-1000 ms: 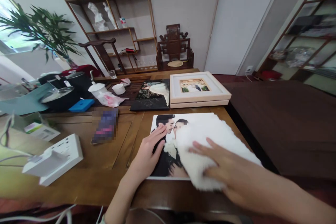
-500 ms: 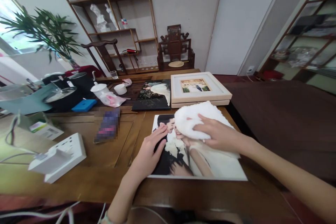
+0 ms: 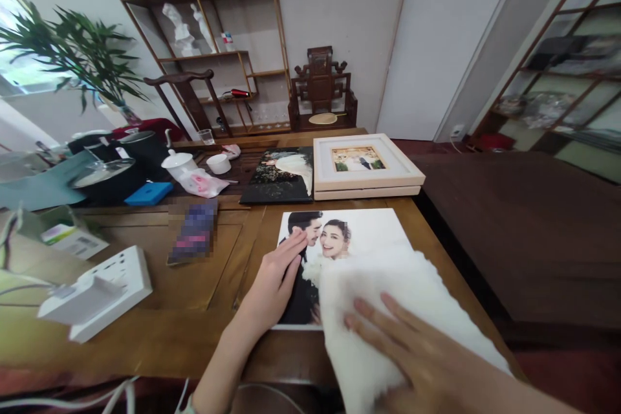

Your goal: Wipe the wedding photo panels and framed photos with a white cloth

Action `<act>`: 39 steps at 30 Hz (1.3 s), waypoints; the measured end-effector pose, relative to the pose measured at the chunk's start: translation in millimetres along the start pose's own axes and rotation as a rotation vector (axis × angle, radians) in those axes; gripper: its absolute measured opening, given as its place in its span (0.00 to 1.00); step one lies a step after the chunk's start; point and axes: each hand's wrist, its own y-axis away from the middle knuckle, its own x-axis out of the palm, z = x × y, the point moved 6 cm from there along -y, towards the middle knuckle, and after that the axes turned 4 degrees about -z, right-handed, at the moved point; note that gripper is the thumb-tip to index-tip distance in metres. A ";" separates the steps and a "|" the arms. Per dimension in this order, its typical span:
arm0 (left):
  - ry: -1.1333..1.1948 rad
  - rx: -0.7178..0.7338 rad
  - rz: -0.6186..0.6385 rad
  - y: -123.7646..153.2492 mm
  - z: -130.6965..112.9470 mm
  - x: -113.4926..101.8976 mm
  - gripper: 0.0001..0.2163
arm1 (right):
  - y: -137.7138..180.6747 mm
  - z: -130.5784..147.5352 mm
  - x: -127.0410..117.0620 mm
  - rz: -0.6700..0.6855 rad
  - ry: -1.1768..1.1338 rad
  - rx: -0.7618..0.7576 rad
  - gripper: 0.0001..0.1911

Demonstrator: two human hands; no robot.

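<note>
A large wedding photo print (image 3: 373, 223) of a couple lies flat near the front of the wooden table. Across its left part rests my left hand (image 3: 274, 275), fingers stretched out flat on the picture. My right hand (image 3: 402, 343) is over a white fluffy cloth (image 3: 431, 284), pressing it down with fingers extended and slightly blurred. The cloth spreads over the print's lower right part and hangs past its front edge, hiding most of that area.
Behind the print are a pale wooden picture frame (image 3: 412, 174) and a dark photo panel (image 3: 276, 191). A white power strip (image 3: 116, 291) and a pixelated dark purple item (image 3: 194, 229) lie left. Teaware, including a white teapot (image 3: 177, 162), stands farther back.
My right hand has drawn the cloth toward me, down from the print's upper right, uncovering the second face. The cloth now lies more spread out. My left hand stays on the print.
</note>
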 end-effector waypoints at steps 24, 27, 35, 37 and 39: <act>0.010 -0.005 0.009 -0.1 0.5 0.2 0.18 | -37.8 -11.1 6.5 0.058 0.070 -0.063 0.12; -0.001 0.002 0.012 0.4 1.3 0.5 0.17 | -24.2 12.1 12.5 0.036 0.038 -0.124 0.10; 0.010 -0.007 0.017 -1.3 0.7 0.2 0.17 | -58.1 -53.8 -17.4 0.014 -0.019 0.066 0.27; 0.017 -0.009 0.010 -1.0 0.9 0.3 0.17 | -74.4 -73.5 -23.2 -0.042 0.010 0.093 0.27; 0.023 -0.012 0.001 -0.4 1.4 0.0 0.17 | -87.6 -86.2 -26.0 -0.090 0.022 0.098 0.24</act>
